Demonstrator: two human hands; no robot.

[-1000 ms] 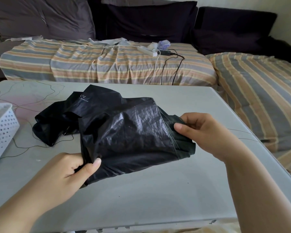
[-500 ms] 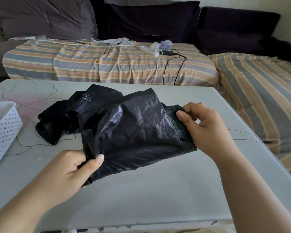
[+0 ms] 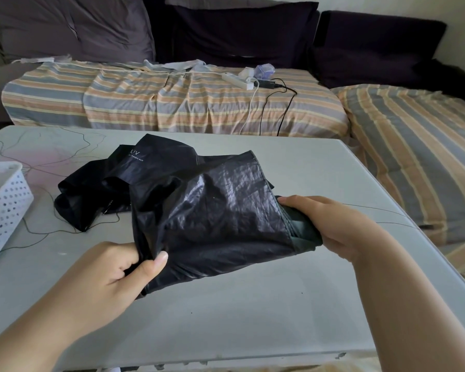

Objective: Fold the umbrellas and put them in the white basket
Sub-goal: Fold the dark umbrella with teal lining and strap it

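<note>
Leftmost, white basket (image 3: 7, 208) sits at the tabletop (image 3: 242, 312) edge, perforated wall facing in, something pink inside. Left hand (image 3: 118, 275) pinches the near-left corner of the black umbrella (image 3: 218, 218) canopy, thumb on top, fingers curled under. Umbrella lies crumpled on the tabletop centre; long axis runs roughly left-far to right-near, with the "UV" printed panel at the far-left end and the hemmed edge pointing right. Right hand (image 3: 330, 226) grips that hemmed right end, thumb over the fabric, fingers wrapped beneath. Thin dark threads trail across the tabletop. Behind, striped sofa cover (image 3: 172, 103) carries a power strip (image 3: 238, 80).
</note>
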